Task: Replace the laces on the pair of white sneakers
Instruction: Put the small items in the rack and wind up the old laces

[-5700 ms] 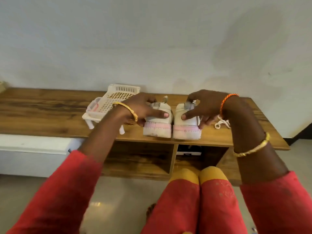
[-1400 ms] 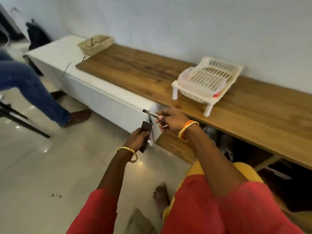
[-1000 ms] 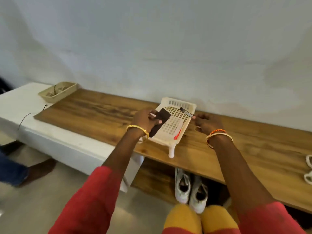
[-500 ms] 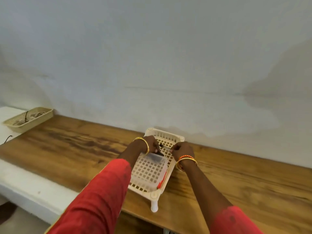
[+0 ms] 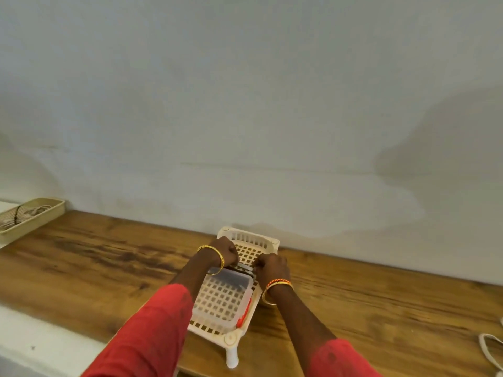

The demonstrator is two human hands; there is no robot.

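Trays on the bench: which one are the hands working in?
The white slotted tray on legs at centre, holding a clear box; both hands are over it. The tan tray sits far left, untouched.

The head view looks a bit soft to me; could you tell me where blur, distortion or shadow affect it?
Head view: the hands, left and right, are slightly motion-blurred over the white basket; wide-angle distortion bows the wooden bench edge; soft, even light leaves grey patches on the wall; no glare.
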